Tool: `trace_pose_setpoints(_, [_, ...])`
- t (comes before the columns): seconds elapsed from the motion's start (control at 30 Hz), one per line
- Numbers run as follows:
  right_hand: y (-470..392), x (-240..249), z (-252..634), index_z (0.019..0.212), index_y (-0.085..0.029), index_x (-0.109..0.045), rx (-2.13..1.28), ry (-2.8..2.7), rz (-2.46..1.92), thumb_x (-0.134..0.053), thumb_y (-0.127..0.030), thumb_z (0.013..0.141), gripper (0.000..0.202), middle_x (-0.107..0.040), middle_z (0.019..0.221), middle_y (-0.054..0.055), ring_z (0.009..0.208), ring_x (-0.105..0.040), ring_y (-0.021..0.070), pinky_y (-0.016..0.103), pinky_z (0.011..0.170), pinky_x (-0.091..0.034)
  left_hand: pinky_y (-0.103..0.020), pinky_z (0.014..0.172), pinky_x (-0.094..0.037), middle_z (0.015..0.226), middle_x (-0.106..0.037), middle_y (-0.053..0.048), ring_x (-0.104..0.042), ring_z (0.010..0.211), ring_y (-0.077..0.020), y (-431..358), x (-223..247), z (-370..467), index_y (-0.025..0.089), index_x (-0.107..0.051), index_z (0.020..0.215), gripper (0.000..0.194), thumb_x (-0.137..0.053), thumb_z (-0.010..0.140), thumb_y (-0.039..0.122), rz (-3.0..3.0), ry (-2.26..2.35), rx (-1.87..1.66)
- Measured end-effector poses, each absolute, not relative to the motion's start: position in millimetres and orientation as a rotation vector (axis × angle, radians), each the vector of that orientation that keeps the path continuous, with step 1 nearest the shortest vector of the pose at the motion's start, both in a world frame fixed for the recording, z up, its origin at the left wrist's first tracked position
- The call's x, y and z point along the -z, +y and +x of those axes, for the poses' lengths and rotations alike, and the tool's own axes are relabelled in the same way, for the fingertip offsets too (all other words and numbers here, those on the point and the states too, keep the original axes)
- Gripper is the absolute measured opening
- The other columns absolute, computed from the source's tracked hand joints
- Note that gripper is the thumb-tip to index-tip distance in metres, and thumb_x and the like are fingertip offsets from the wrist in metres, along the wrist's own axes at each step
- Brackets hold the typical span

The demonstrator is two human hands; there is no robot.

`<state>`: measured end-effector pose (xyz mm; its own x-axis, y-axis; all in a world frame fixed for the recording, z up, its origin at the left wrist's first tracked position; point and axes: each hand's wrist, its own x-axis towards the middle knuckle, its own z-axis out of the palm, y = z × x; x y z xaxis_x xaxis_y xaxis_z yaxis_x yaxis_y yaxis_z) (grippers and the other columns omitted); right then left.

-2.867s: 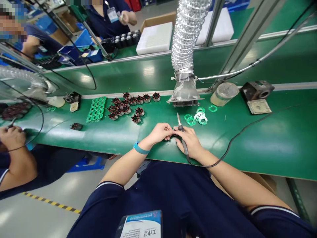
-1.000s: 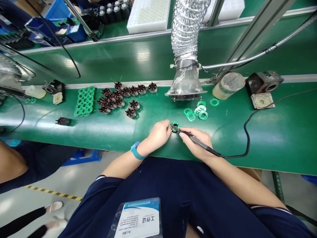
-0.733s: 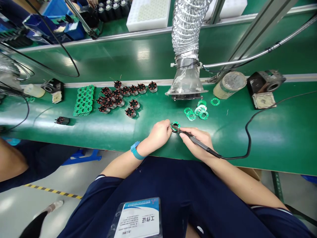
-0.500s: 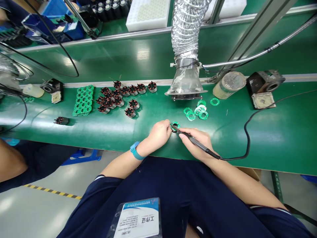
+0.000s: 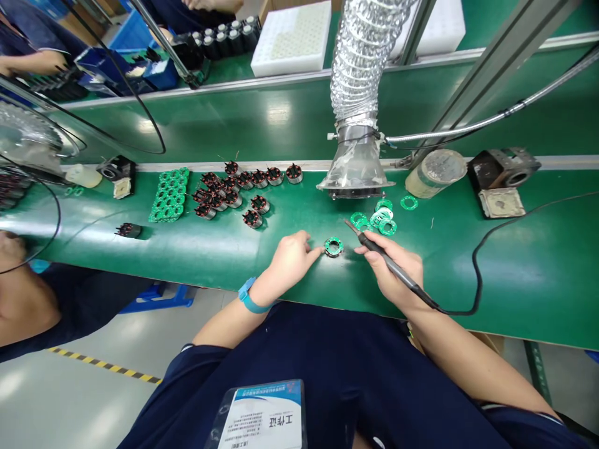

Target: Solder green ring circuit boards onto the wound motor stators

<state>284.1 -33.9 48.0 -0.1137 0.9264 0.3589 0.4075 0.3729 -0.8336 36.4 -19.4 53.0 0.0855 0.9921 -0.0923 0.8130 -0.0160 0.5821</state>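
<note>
My right hand (image 5: 395, 265) is wrapped round a soldering iron (image 5: 389, 260), its tip pointing up and left over the bench. Just left of that hand, a motor stator topped with a green ring-shaped circuit board (image 5: 334, 247) stands on the green mat. My left hand (image 5: 294, 260), with a blue wrist strap, is beside the stator's left side; thumb and forefinger are apart and hold nothing. Whether the thumb tip touches the stator I cannot tell. Loose green ring boards (image 5: 381, 218) lie beyond the iron's tip.
Several copper-wound stators (image 5: 224, 190) stand at left, beside a stacked green board panel (image 5: 169, 194). A fume extraction hood (image 5: 355, 165) hangs ahead. At right are a round container (image 5: 435, 174) and a soldering iron stand (image 5: 500, 178). A co-worker's arm (image 5: 23, 293) is at far left.
The soldering iron has lifted off the ring board and moved right and up with my right hand. My left hand has let go of the stator, its fingers spreading. The camera view has shifted slightly.
</note>
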Motion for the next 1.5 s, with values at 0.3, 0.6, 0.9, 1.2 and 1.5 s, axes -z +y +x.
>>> trace_pose_setpoints(0.3, [-36.7, -47.2, 293.1, 0.126, -0.024, -0.071, -0.761, -1.61, -1.31, -0.067, -0.043, 0.095, 0.037, -0.082, 0.103, 0.007, 0.095, -0.079, 0.0243, 0.04, 0.091, -0.064, -0.022, 0.045, -0.036, 0.045, -0.049, 0.005, -0.044, 0.039, -0.0076, -58.8, -16.4, 18.1, 0.021, -0.044, 0.062, 0.049, -0.062, 0.095, 0.053, 0.965, 1.479, -1.046])
trace_pose_setpoints(0.6, [-45.9, -50.5, 276.8, 0.12, -0.023, -0.073, -0.82, -1.697, -1.286, -0.068, -0.036, 0.094, 0.03, -0.082, 0.101, 0.006, 0.094, -0.079, 0.0226, 0.039, 0.091, -0.063, -0.026, 0.068, -0.058, 0.077, -0.073, -0.004, -0.072, 0.069, -0.0138, -43.3, 7.8, 62.0, 0.015, -0.063, 0.095, 0.036, -0.077, 0.085, 0.047, 0.909, 1.282, -1.134])
trace_pose_setpoints(0.9, [-48.2, -52.3, 271.3, 0.113, -0.023, -0.075, -0.814, -1.768, -1.224, -0.067, -0.03, 0.094, 0.022, -0.082, 0.097, 0.006, 0.085, -0.079, 0.0203, 0.036, 0.085, -0.065, -0.029, 0.071, -0.06, 0.076, -0.075, -0.006, -0.073, 0.07, -0.0156, -36.1, 3.0, 63.9, 0.015, -0.061, 0.087, 0.036, -0.077, 0.085, 0.048, 0.927, 1.282, -1.081])
trace_pose_setpoints(1.2, [-44.5, -53.1, 264.8, 0.113, -0.024, -0.075, -0.822, -1.809, -1.185, -0.067, -0.027, 0.094, 0.021, -0.082, 0.095, 0.004, 0.084, -0.079, 0.0205, 0.036, 0.084, -0.065, -0.031, 0.075, -0.061, 0.078, -0.075, -0.006, -0.074, 0.071, -0.0153, -37.0, 2.5, 62.9, 0.016, -0.062, 0.086, 0.036, -0.076, 0.085, 0.049, 0.947, 1.262, -1.079])
trace_pose_setpoints(1.5, [-41.6, -51.3, 262.1, 0.112, -0.024, -0.075, -0.798, -1.855, -1.147, -0.067, -0.025, 0.094, 0.02, -0.082, 0.102, 0.005, 0.087, -0.079, 0.0199, 0.036, 0.086, -0.065, -0.032, 0.076, -0.061, 0.078, -0.076, -0.006, -0.073, 0.071, -0.0157, -36.3, 2.4, 62.4, 0.016, -0.062, 0.086, 0.035, -0.076, 0.086, 0.048, 0.943, 1.252, -1.073])
